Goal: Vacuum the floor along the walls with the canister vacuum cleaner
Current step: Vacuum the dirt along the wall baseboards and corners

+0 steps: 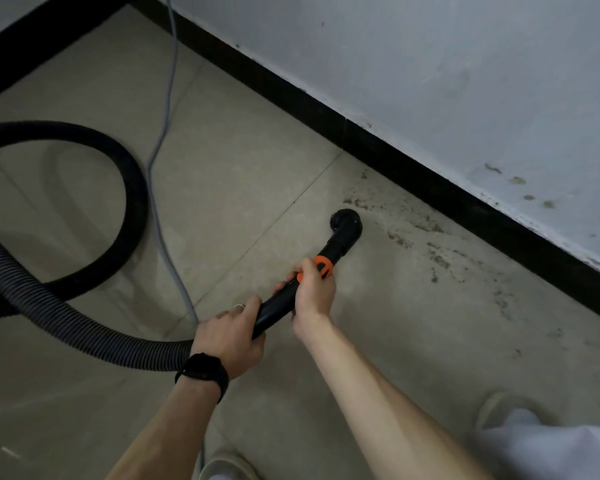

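Observation:
A black vacuum wand [278, 308] with an orange collar [323, 266] ends in a round brush nozzle [346, 221] that sits on the tiled floor [243, 174], a short way from the black skirting board [413, 171]. My right hand [314, 289] grips the wand just behind the orange collar. My left hand [229, 337], with a black watch on the wrist, grips the wand's rear end where the ribbed grey hose [84, 327] joins it. Dark dirt specks [430, 237] lie on the floor along the skirting, right of the nozzle. The canister itself is out of view.
The black hose [129, 188] loops across the floor at left. A thin grey cable [163, 140] runs from the wall corner down toward my left hand. The stained white wall [465, 81] fills the upper right. My shoes [499, 408] show at the bottom edge.

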Demonstrator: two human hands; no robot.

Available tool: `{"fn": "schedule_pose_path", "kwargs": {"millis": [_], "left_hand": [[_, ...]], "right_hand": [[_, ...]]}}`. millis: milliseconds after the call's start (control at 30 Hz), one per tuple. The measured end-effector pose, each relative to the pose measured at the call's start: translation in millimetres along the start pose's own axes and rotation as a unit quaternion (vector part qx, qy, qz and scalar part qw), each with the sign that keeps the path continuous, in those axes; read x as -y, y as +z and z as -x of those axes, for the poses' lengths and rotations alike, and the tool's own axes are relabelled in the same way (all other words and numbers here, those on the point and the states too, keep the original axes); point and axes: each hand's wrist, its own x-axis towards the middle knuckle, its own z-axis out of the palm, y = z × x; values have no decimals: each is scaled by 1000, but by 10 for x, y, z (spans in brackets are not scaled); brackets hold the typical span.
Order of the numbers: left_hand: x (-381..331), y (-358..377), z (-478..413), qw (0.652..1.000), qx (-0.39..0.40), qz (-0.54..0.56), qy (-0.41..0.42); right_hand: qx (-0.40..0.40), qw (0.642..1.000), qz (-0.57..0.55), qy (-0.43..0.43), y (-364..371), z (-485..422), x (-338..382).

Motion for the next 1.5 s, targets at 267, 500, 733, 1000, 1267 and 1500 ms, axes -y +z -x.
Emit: {"fn": "schedule_pose_path", "kwargs": {"millis": [267,500,733,1000,1267,1500], "left_hand": [[-41,-42,-188,999,-18,31,-6],[-100,-58,-363,999,-34,37,-1],[-183,-109,-586,998,-41,47,-2],[-324,-192,-864,998,-46,39,5],[-345,-141,-1071,998,-32,60,15],[-310,-26,-1202,989,-36,144,-28]], "right_hand": [[14,1000,10,-13,104,-132,138],[22,1000,10,-18,156,-265,270],[33,999,17,-23,204,-418,443],[22,999,21,-36,229,-617,651],[-7,998,26,-55,254,-783,704],[-17,996,59,-61,416,-928,711]]}}
